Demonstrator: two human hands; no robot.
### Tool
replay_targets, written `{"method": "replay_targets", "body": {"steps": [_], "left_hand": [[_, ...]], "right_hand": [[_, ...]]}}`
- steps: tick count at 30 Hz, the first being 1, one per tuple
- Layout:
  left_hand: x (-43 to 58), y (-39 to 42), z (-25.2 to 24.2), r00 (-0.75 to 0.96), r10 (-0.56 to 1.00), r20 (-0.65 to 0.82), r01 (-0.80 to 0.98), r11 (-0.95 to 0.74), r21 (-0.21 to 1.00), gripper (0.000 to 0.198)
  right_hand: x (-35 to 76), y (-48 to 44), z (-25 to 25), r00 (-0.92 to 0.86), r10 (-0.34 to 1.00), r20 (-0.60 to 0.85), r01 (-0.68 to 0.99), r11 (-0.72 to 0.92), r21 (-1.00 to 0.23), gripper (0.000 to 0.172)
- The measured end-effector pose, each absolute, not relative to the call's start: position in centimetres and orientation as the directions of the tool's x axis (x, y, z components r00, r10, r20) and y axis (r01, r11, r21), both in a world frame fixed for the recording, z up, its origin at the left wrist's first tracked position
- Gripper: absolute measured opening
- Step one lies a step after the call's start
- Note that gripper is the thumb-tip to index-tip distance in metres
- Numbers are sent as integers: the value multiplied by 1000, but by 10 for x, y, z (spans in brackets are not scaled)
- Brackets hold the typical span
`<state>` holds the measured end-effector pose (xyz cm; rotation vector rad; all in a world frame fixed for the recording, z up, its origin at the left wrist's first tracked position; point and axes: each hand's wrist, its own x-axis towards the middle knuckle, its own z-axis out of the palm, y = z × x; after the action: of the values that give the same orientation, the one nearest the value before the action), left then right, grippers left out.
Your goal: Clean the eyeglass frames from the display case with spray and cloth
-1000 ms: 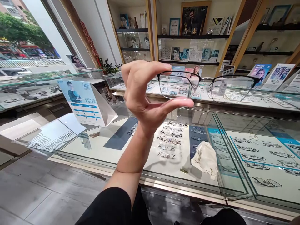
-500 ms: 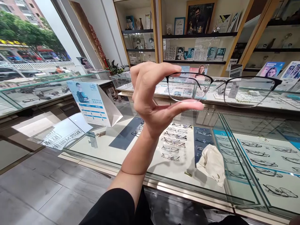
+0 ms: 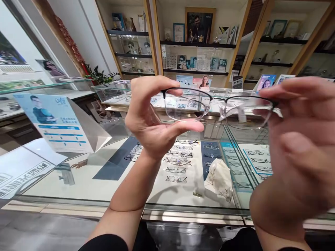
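Note:
My left hand (image 3: 154, 111) pinches a pair of eyeglasses (image 3: 218, 99) at the rim of the left lens, thumb below and index finger at the top. The eyeglasses have a black upper rim, a thin metal bridge and clear lenses, and are held up level above the counter. At their right end is my right hand (image 3: 298, 146), smeared by motion. Its fingers stretch past the right lens, some seen through it, and its thumb stands apart. Whether those fingers touch the frame is hard to see.
Below lies a glass display counter (image 3: 86, 188) with rows of eyeglasses (image 3: 176, 161) inside. On it are a tent-shaped sign (image 3: 52, 122), a cream cloth pouch (image 3: 219, 179) and a small gold-coloured piece (image 3: 197, 195). Shelves (image 3: 197, 43) with pictures stand behind.
My right hand has come in from the right, up to the right end of the eyeglasses. The view has turned rightward, and my left hand keeps its pinch on the rim.

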<state>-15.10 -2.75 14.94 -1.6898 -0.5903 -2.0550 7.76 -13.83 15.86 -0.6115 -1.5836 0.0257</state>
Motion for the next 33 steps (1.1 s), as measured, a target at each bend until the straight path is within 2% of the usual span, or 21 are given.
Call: {"method": "replay_targets", "body": {"steps": [2, 4, 8, 12, 15, 19, 25, 33], "left_hand": [[-147, -26, 150, -190, -23, 981, 527, -846, 82, 80], [-143, -23, 151, -192, 1, 981, 485, -869, 95, 79], [-137, -19, 153, -198, 39, 979, 472, -872, 130, 76], [-136, -17, 155, -203, 29, 979, 460, -880, 121, 71], [-137, -13, 156, -186, -7, 983, 382, -922, 66, 67], [-139, -6, 155, -164, -8, 986, 433, -899, 64, 75], [-143, 1, 156, -96, 4, 995, 407, -912, 43, 66], [-153, 9, 158, 17, 107, 994, 331, -939, 95, 59]], "right_hand": [[69, -131, 157, 91, 405, 910, 257, 873, -414, 40], [68, -119, 156, 109, 385, 917, 251, 882, -400, 41], [86, -94, 154, -23, 373, 928, 269, 896, -353, 52], [99, -77, 151, -136, 414, 900, 337, 874, -351, 53], [97, -71, 149, -94, 414, 905, 409, 845, -344, 53], [93, -64, 148, -64, 339, 939, 332, 894, -300, 47], [98, -51, 149, -51, 290, 956, 274, 924, -266, 42], [106, -47, 151, -50, 351, 935, 284, 903, -323, 44]]}}
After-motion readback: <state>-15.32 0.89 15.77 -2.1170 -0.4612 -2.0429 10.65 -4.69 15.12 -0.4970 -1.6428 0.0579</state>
